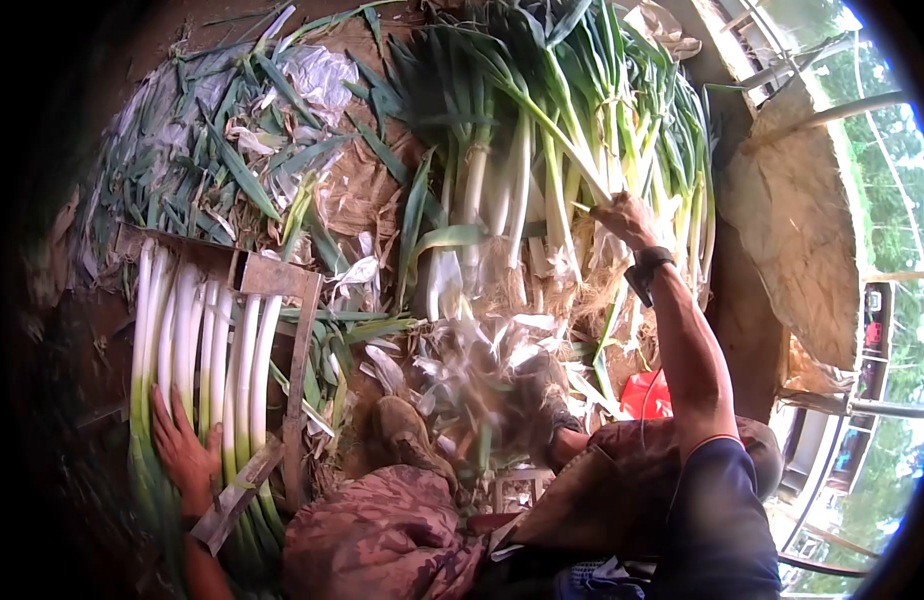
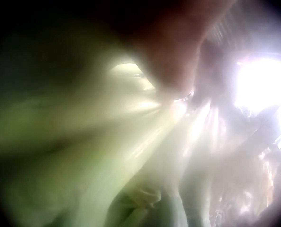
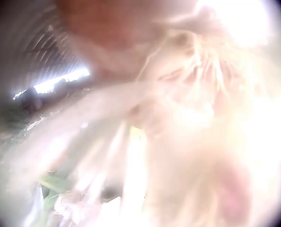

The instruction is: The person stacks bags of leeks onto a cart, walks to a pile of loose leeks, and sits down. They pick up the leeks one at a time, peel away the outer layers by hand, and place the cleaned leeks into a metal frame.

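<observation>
My left hand (image 1: 185, 450) lies on a row of peeled leeks (image 1: 244, 365), its fingers straight along the white stalks and the thumb apart. These leeks lie side by side in a wooden frame (image 1: 304, 370), white ends away from me and green parts toward me. With my right hand (image 1: 630, 220) I grip a leek (image 1: 572, 145) low on its pale shank, over a big pile of unpeeled leeks (image 1: 522, 210) with roots and dark green tops. In the right wrist view, pale roots (image 3: 183, 52) show close to the hand, washed out by glare. The left wrist view is blurred.
Stripped leaves (image 1: 247, 170) are heaped at the far left on plastic sheeting. Peeled skins (image 1: 482, 350) litter the ground around my boots (image 1: 412, 435). A red object (image 1: 646, 396) is near my right knee. A sheet-covered side (image 1: 792, 230) bounds the right.
</observation>
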### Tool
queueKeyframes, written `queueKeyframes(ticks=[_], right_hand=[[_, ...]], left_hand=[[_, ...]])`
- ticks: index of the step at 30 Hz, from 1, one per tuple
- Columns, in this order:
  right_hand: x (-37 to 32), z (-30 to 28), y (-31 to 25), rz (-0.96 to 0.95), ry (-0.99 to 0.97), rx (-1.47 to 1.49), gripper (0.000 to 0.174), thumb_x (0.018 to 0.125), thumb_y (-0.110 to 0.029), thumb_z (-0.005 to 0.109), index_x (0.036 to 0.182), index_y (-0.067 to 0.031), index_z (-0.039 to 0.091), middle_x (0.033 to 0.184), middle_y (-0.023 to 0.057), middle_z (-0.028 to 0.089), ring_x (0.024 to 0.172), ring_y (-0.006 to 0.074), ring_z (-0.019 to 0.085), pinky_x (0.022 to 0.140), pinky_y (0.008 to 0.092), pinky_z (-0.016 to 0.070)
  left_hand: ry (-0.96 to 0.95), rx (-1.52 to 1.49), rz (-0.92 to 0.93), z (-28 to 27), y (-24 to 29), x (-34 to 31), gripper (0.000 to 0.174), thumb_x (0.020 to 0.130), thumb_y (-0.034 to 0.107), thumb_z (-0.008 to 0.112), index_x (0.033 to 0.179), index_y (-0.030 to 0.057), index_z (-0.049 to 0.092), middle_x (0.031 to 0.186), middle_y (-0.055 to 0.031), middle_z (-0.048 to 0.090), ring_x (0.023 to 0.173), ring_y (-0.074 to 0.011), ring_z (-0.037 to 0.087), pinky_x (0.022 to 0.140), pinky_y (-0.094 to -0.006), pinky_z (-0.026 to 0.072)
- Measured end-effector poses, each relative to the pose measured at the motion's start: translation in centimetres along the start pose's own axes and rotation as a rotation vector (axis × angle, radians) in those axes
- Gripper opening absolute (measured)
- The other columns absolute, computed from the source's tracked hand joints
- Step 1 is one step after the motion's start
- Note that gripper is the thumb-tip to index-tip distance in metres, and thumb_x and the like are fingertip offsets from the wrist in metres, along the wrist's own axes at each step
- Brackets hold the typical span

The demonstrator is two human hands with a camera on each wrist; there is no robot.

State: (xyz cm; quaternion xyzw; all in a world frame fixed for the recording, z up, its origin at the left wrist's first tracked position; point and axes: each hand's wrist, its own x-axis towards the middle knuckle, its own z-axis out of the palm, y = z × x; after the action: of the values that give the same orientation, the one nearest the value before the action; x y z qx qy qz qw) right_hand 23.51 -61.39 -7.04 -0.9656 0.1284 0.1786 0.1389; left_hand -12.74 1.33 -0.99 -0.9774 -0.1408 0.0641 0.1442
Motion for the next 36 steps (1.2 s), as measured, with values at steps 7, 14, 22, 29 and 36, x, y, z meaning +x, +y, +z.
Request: queueKeyframes(ticks=[7, 14, 22, 29, 36], right_hand=[[3.6, 11.9, 1.7, -0.317, -0.149, -0.53, 0.036, 0.09, -0.011, 0.054, 0.124, 0.0003, 0.053, 0.103, 0.0188, 0.065, 0.078, 0.0251, 0.066, 0.066, 0.0356, 0.0546], [-8.8, 8.7, -8.8, -0.071, 0.105, -0.15, 0.06, 0.092, -0.003, 0.043, 0.148, 0.0051, 0.022, 0.126, 0.0303, 0.051, 0.099, 0.0388, 0.063, 0.087, 0.0502, 0.0503], [-11.3, 16.4, -9.9, -0.373, 0.209, -0.015, 0.033, 0.089, 0.002, 0.044, 0.122, 0.0064, 0.043, 0.08, 0.0196, 0.061, 0.05, 0.0185, 0.048, 0.034, 0.0306, 0.0384], [-5.8, 10.2, -8.9, -0.31, 0.353, -0.056, 0.031, 0.091, 0.003, 0.04, 0.119, -0.005, 0.049, 0.095, 0.0175, 0.06, 0.082, 0.0298, 0.059, 0.072, 0.0434, 0.0519], [-3.2, 10.3, -8.1, -0.042, 0.286, -0.047, 0.081, 0.079, -0.002, 0.064, 0.148, -0.0035, 0.022, 0.133, 0.0197, 0.045, 0.116, 0.0391, 0.052, 0.09, 0.0446, 0.0515]], left_hand=[[0.008, 0.025, 0.002, 0.4, -0.4, 0.1, 0.094, 0.078, 0.036, 0.07, 0.152, 0.0069, 0.02, 0.159, -0.0166, 0.015, 0.137, -0.0418, 0.03, 0.112, -0.0478, 0.0285], [-0.03, 0.024, -0.032, 0.0, 0.1, 0.2, 0.094, 0.079, 0.035, 0.071, 0.152, 0.0067, 0.02, 0.159, -0.0161, 0.014, 0.137, -0.0414, 0.03, 0.112, -0.0465, 0.0291], [-0.002, 0.035, -0.006, 0.3, -0.2, 0.2, 0.093, 0.079, 0.035, 0.07, 0.152, 0.0068, 0.02, 0.158, -0.0159, 0.015, 0.136, -0.0418, 0.031, 0.112, -0.0465, 0.0295], [-0.012, 0.045, -0.015, -0.1, 0.3, 0.1, 0.091, 0.08, 0.034, 0.069, 0.152, 0.0067, 0.02, 0.159, -0.0162, 0.015, 0.136, -0.0416, 0.031, 0.112, -0.0463, 0.0296], [0.001, 0.039, 0.004, -0.2, 0.2, 0.1, 0.091, 0.08, 0.033, 0.07, 0.152, 0.0066, 0.02, 0.159, -0.0167, 0.014, 0.135, -0.042, 0.032, 0.112, -0.0473, 0.0284]])
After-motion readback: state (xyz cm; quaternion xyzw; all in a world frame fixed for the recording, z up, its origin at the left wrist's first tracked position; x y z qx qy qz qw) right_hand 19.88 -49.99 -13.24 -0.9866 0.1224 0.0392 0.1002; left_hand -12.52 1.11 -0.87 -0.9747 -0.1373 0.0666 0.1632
